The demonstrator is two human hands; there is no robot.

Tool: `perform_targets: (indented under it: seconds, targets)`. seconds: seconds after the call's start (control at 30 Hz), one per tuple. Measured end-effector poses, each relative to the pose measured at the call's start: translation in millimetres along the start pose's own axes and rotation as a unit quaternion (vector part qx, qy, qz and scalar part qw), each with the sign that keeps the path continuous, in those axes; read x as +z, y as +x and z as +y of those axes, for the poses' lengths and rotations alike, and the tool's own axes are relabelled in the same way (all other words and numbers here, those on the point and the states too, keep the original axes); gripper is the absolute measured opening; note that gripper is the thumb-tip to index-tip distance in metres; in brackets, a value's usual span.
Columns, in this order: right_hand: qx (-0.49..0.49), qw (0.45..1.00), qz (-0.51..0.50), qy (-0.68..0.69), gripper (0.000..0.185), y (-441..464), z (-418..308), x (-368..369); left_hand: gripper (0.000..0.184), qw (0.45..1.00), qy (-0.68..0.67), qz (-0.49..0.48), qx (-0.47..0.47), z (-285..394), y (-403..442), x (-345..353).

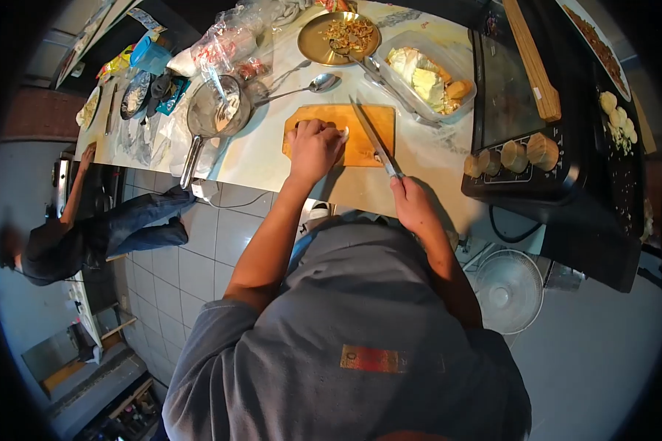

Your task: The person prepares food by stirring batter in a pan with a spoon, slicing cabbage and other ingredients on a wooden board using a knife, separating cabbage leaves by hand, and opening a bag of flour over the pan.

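Note:
My right hand point(413, 204) is closed round the handle of a kitchen knife point(371, 132). Its blade lies slantwise over the right half of a wooden cutting board point(331, 114), tip pointing away from me. On the left half of the board rests my left hand point(315, 151), fingers curled down and together. A small white piece of food point(344, 135) shows at its fingertips, too small to name and partly hidden. The blade is apart from that piece. Near the blade's heel lies a tiny pale scrap point(377, 156).
Behind the board are a metal spoon point(322, 82), a plate of chopped food point(312, 51) and a plastic container point(467, 103). A saucepan point(198, 117) stands left, its handle over the edge. The stove point(566, 169) is right. A person point(66, 242) is at far left.

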State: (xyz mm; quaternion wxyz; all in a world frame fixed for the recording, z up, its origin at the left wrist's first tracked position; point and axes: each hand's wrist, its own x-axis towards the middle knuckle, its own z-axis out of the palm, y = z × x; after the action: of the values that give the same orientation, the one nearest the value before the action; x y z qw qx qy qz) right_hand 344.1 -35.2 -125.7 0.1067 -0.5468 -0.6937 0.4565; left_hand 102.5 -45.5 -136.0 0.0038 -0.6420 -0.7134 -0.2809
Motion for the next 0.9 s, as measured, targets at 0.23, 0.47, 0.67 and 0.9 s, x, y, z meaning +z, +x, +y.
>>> perform_targets:
  seconds: [0.23,0.47,0.67,0.9]
  targets:
    - [-0.015,0.998,0.038,-0.041,0.04,-3,-19,12,0.014,0.997,-0.052,-0.027,0.05,-18,6,-3]
    - [-0.035,0.992,0.109,-0.057,0.034,-11,-34,36,0.013,0.989,-0.084,-0.016,0.123,-23,11,-3]
    - [-0.004,0.991,0.116,-0.073,0.033,-14,-47,42,0.012,0.988,-0.09,-0.01,0.123,-23,9,-3]
    - [-0.01,0.989,0.12,-0.086,0.033,-19,-46,50,0.012,0.989,-0.093,-0.008,0.116,-25,7,-1]
